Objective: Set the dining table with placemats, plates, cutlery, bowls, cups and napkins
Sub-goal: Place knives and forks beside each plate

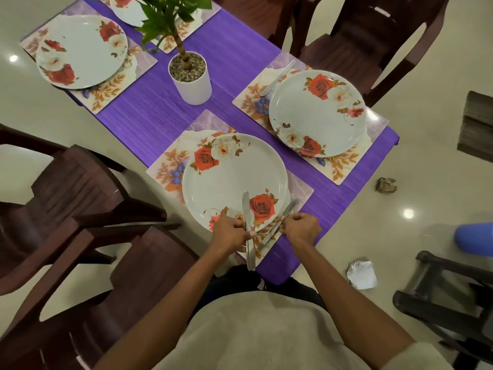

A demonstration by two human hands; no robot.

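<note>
The purple table (240,62) carries floral placemats, each with a white rose-patterned plate. Over the nearest plate (232,180), my left hand (230,233) grips two or three table knives (246,217), blades pointing away over the plate's near rim. My right hand (301,228) pinches another knife (280,222), which lies slanted on the near placemat (165,166) just right of that plate. A further knife (278,77) lies on the right placemat (250,100) beside its plate (317,113). A third plate (80,52) sits at far left.
A white pot (190,78) with a green plant stands mid-table. Dark wooden chairs stand at left (69,198), at the back (373,36) and at the right (440,289). Crumpled paper (361,273) and a small scrap (386,185) lie on the pale floor.
</note>
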